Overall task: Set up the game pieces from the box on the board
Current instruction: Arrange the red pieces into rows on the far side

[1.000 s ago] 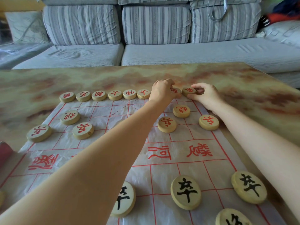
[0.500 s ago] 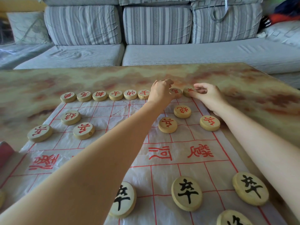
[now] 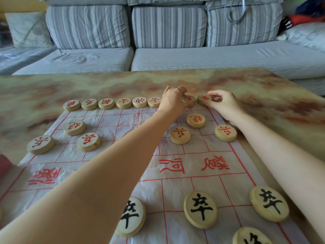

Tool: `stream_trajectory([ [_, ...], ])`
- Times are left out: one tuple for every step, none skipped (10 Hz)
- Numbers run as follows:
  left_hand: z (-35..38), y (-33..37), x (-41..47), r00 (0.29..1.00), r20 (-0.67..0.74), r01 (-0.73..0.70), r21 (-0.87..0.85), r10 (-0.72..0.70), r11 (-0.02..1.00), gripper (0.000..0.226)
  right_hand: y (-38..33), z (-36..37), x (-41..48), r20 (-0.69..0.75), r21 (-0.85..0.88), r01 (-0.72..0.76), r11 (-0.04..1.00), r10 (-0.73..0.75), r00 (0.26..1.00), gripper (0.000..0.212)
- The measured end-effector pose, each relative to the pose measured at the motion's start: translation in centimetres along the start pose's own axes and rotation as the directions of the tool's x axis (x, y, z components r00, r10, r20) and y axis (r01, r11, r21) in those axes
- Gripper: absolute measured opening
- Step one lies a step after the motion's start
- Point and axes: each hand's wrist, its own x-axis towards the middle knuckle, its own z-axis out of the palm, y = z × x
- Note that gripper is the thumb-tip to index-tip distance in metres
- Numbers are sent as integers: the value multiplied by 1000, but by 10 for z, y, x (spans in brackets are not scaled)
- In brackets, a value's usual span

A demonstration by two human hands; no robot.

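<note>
At the far edge of the board (image 3: pixel 175 155), a thin white sheet ruled in red on the marbled table (image 3: pixel 263 88), we reach out with both arms. Our left hand (image 3: pixel 173 99) curls over the back row, fingertips pinched down beside the red piece (image 3: pixel 189 100) second from the right end; whether it truly grips that piece we cannot tell. Our right hand (image 3: pixel 223 104) pinches the corner piece (image 3: pixel 204 99) between thumb and forefinger, the disc lying flat on the sheet's corner. Six more red pieces, the nearest being the disc (image 3: pixel 154 101) touching our left wrist, line the same row to the left. Closer in, red soldiers and cannons sit on their points, and black-lettered pieces (image 3: pixel 200 209) lie along our near side.
</note>
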Motion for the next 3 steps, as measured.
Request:
stream_trajectory([
  [0,0,0,1000,9,3,14,-3,1000,55,-2,0,-1,-1,2,-3,1000,3,1000,50],
  [0,-2,1,1000,-1,-2,26,2,1000,55,0,0,-1,1,1,7,1000,-7,1000,52],
  [-4,2,-2,1000,-17,1,-28,-2,1000,55,-2,0,-1,-2,1,7,1000,-7,1000,59],
])
